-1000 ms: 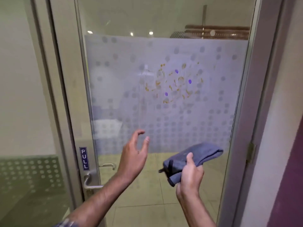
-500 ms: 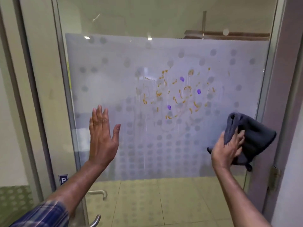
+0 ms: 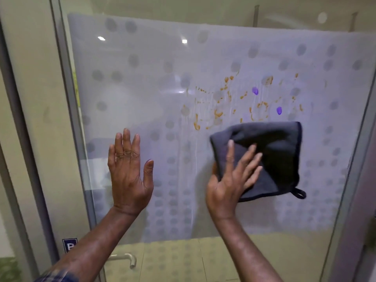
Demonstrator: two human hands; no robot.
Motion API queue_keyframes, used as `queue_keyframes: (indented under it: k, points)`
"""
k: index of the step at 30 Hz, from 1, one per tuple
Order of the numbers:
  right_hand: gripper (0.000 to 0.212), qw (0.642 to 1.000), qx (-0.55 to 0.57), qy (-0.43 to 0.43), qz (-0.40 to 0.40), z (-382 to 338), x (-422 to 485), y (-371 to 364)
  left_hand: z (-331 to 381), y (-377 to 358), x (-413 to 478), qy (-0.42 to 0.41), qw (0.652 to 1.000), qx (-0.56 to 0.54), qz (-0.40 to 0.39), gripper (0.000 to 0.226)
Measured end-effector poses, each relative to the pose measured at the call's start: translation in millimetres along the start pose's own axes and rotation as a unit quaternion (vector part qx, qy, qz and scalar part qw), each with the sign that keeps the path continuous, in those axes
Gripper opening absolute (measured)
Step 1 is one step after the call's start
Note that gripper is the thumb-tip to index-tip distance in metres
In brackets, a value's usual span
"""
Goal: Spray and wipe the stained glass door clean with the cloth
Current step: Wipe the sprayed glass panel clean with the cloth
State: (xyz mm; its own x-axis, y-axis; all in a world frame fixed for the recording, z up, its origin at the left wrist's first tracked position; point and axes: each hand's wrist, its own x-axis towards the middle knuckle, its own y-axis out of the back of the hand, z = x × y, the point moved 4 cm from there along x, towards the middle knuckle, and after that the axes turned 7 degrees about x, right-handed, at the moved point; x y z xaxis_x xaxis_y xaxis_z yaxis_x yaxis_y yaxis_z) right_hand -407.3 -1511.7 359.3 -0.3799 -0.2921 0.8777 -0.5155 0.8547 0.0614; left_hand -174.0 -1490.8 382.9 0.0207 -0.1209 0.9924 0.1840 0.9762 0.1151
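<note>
- Your left hand is in the lower left of the centre of the frame, spread wide with fingers straight and thumb out, palm facing the glass door. It grasps nothing. You cannot tell from this view whether the palm actually touches the glass.
- Your right hand is just right of centre, fingers splayed flat over the cloth, pressing it toward the door rather than clenching it.
- The cloth is dark grey with a darker bound edge, folded into a rough square. It sits centre right of the frame, and a small hanging loop sticks out at its lower right corner.
- The stains are orange-brown smears and dabs scattered across the upper centre and upper right of the frosted panel, directly above the cloth. The lowest ones lie just beside the cloth's top edge.
- Two purple spots sit among the orange marks, one higher, one lower and further right, near the cloth's top edge.
- Thin wet streaks run down the glass from the stained patch, between your two hands.
- The panel is frosted with rows of grey dots; below it the glass is clear.
- A metal door frame runs down the left of the frame. A blue sign, partly hidden by your left arm, is at lower left, and a metal handle shows at the bottom.
- A plaid sleeve is at the bottom left edge.
</note>
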Motion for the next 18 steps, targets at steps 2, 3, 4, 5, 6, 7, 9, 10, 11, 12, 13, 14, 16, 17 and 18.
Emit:
queue_keyframes:
  k: [2,3,4,5,6,7,9,10,11,12,13,14,16,17,18]
  points:
    - [0.098,0.999,0.002,0.031,-0.035,-23.8,-18.6,-11.0,1.4,0.4,0.5,0.015,1.000,-0.023,0.013,0.060]
    - [0.101,0.998,-0.004,0.044,-0.054,-34.1,-28.9,-17.1,2.3,0.6,1.1,0.022,0.999,-0.034,0.019,0.059]
    - [0.101,0.995,-0.013,0.060,-0.076,-43.3,-41.3,-22.8,3.2,0.9,1.6,0.027,0.998,-0.042,0.023,0.059]
    - [0.099,0.992,-0.020,0.077,-0.102,-50.3,-56.7,-27.1,4.0,1.2,2.0,0.030,0.998,-0.048,0.025,0.058]
    - [0.098,0.987,-0.020,0.096,-0.128,-56.1,-74.5,-29.8,4.3,1.5,2.4,0.030,0.998,-0.052,0.026,0.058]
    - [0.098,0.981,-0.018,0.114,-0.155,-56.9,-95.2,-31.0,4.4,1.8,2.5,0.030,0.998,-0.055,0.026,0.058]
    - [0.099,0.972,-0.018,0.134,-0.192,-45.1,-123.5,-28.9,4.4,2.9,2.3,0.029,0.998,-0.055,0.027,0.058]
    - [0.094,0.972,-0.006,0.126,-0.199,-34.3,-130.5,-23.7,4.5,3.3,2.1,0.029,0.998,-0.052,0.028,0.058]
    - [0.083,0.974,0.022,0.109,-0.196,-23.9,-127.5,-18.7,5.0,3.4,2.3,0.027,0.998,-0.046,0.028,0.059]
    - [0.065,0.982,0.044,0.076,-0.169,-11.0,-123.9,-12.2,5.6,3.0,2.6,0.024,0.999,-0.037,0.026,0.059]
    - [0.046,0.988,0.061,0.038,-0.137,2.3,-118.3,-6.2,6.3,2.2,2.8,0.022,0.999,-0.023,0.024,0.060]
    - [0.040,0.989,0.083,-0.006,-0.119,15.4,-112.7,2.6,7.0,1.1,2.9,0.020,1.000,-0.010,0.021,0.060]
    - [0.049,0.989,0.104,-0.045,-0.099,41.4,-104.8,18.9,8.3,-0.9,3.0,0.022,1.000,0.008,0.018,0.061]
    - [0.044,0.990,0.093,-0.052,-0.089,58.7,-98.6,26.4,9.0,-1.6,3.3,0.025,0.999,0.013,0.018,0.060]
    - [0.051,0.994,0.070,-0.052,-0.068,74.6,-86.1,35.0,9.5,-2.3,3.6,0.027,0.999,0.018,0.019,0.060]
